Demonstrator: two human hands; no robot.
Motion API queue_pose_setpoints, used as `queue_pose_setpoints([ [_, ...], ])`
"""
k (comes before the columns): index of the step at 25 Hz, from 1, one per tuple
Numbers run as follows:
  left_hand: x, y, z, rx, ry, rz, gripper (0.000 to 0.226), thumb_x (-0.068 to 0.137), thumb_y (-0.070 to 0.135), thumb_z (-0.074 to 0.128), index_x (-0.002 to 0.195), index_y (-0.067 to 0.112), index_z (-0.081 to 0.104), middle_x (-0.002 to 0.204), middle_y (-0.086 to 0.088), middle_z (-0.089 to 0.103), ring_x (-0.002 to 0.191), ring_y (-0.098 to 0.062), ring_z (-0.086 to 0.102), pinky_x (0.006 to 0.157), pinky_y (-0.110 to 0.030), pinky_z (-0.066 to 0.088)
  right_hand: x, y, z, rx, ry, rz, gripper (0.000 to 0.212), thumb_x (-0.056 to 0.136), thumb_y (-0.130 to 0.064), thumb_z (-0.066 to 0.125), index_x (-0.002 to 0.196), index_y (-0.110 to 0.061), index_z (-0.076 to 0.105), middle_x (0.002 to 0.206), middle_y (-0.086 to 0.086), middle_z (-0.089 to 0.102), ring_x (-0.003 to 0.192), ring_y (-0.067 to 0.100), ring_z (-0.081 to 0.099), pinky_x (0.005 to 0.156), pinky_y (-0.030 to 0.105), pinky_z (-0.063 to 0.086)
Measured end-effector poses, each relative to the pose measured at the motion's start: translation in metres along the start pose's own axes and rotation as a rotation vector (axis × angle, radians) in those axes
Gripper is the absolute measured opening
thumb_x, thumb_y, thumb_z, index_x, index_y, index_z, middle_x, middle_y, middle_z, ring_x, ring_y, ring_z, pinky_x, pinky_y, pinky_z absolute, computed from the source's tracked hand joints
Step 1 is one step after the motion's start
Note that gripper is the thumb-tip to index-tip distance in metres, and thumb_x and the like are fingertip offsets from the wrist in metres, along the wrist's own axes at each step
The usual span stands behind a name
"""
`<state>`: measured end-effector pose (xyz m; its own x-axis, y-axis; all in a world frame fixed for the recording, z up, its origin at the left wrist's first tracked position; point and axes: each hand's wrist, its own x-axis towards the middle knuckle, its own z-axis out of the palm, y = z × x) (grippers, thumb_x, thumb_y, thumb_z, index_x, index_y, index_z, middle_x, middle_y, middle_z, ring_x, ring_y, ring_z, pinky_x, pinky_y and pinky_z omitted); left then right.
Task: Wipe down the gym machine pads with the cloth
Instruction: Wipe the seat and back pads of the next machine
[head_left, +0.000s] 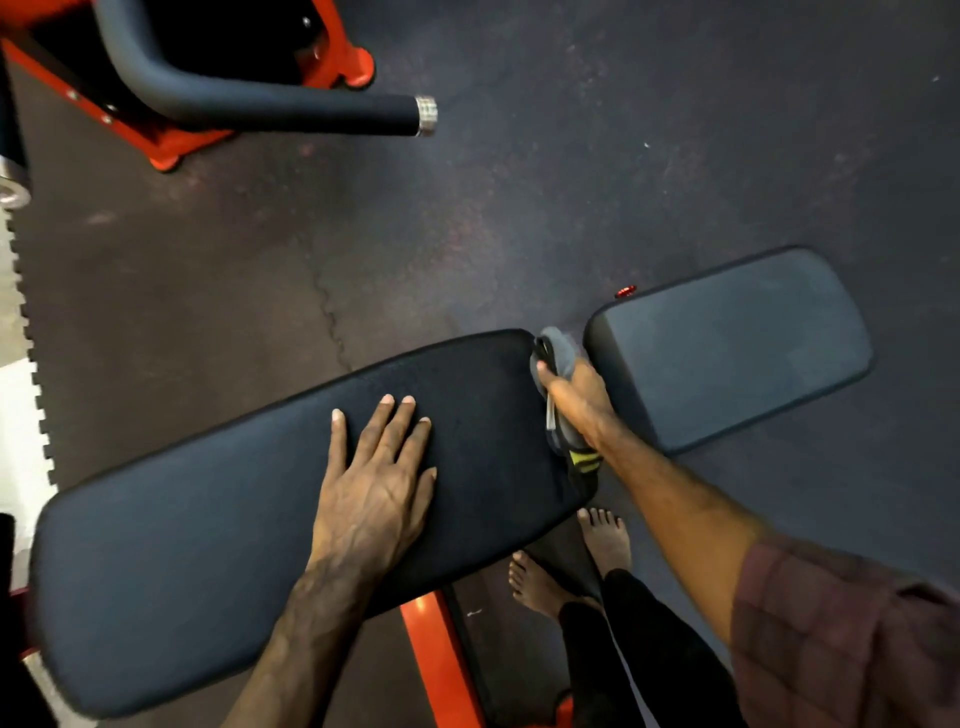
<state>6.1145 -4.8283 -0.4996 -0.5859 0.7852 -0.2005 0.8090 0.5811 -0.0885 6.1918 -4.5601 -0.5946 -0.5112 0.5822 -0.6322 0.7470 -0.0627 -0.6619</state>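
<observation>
My left hand (375, 470) lies flat and open, fingers spread, palm pressed on the long black padded bench cushion (208, 540). My right hand (574, 402) is closed around the bunched grey cloth with a yellow-green striped patch (558, 358), thumb on top, at the cushion's short end. The cloth sits in the gap between that end and the shorter dark grey seat pad (737, 348) just beside it, touching the long cushion's edge. No readable writing or brand anywhere. Under the long cushion, an orange steel frame bar (431, 654). My bare feet (605, 540) stand on the dark rubber floor (571, 182) beside it.
</observation>
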Motion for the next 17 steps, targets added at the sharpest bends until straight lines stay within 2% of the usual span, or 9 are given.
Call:
queue_pose_setpoints([
  [2, 0.003, -0.012, -0.001, 0.006, 0.004, -0.04, 0.06, 0.105, 0.044, 0.044, 0.154, 0.012, 0.053, 0.168, -0.008, 0.039, 0.162, -0.025, 0.025, 0.128, -0.065, 0.015, 0.035, -0.033, 0.006, -0.063, -0.052, -0.028, 0.051, 0.098, -0.046, 0.069, 0.14, -0.019, 0.064, 0.134, 0.008, 0.07, 0.128, 0.028, 0.063, 0.104, 0.033, 0.049],
  [6, 0.005, -0.027, -0.004, 0.008, 0.022, -0.088, 0.06, 0.105, 0.045, 0.043, 0.154, 0.012, 0.053, 0.168, -0.008, 0.041, 0.161, -0.025, 0.026, 0.129, -0.065, 0.013, 0.072, -0.08, 0.007, -0.396, -0.311, -0.071, 0.058, 0.094, -0.062, 0.067, 0.135, -0.021, 0.066, 0.13, 0.009, 0.07, 0.114, 0.03, 0.065, 0.086, 0.032, 0.043],
  [8, 0.004, -0.032, -0.007, 0.002, 0.029, -0.088, 0.059, 0.105, 0.044, 0.044, 0.154, 0.012, 0.054, 0.167, -0.008, 0.042, 0.161, -0.025, 0.028, 0.129, -0.065, 0.013, 0.069, -0.101, 0.009, -0.511, -0.417, -0.158, 0.054, 0.093, -0.064, 0.067, 0.131, -0.025, 0.067, 0.125, 0.005, 0.07, 0.108, 0.026, 0.064, 0.087, 0.033, 0.042],
  [10, 0.001, -0.036, -0.013, -0.005, 0.041, -0.097, 0.059, 0.105, 0.044, 0.044, 0.153, 0.012, 0.056, 0.166, -0.008, 0.044, 0.16, -0.025, 0.03, 0.129, -0.064, 0.013, 0.059, -0.117, 0.015, -0.609, -0.456, -0.262, 0.052, 0.094, -0.064, 0.065, 0.132, -0.029, 0.067, 0.122, 0.002, 0.069, 0.112, 0.025, 0.062, 0.09, 0.034, 0.041],
  [13, -0.002, -0.043, -0.027, -0.023, 0.026, -0.105, 0.057, 0.103, 0.044, 0.046, 0.15, 0.012, 0.058, 0.163, -0.009, 0.048, 0.157, -0.026, 0.035, 0.129, -0.064, 0.012, 0.031, -0.142, 0.031, -0.646, -0.514, -0.407, 0.051, 0.094, -0.063, 0.067, 0.136, -0.034, 0.066, 0.125, -0.001, 0.073, 0.118, 0.022, 0.064, 0.097, 0.034, 0.046],
  [17, -0.005, -0.066, -0.076, -0.035, -0.047, -0.109, 0.056, 0.099, 0.045, 0.042, 0.141, 0.015, 0.066, 0.151, -0.007, 0.06, 0.146, -0.028, 0.051, 0.126, -0.064, 0.023, -0.036, -0.176, 0.057, -0.545, -0.593, -0.47, 0.048, 0.093, -0.054, 0.073, 0.13, -0.023, 0.068, 0.128, 0.003, 0.072, 0.12, 0.023, 0.065, 0.092, 0.03, 0.046],
])
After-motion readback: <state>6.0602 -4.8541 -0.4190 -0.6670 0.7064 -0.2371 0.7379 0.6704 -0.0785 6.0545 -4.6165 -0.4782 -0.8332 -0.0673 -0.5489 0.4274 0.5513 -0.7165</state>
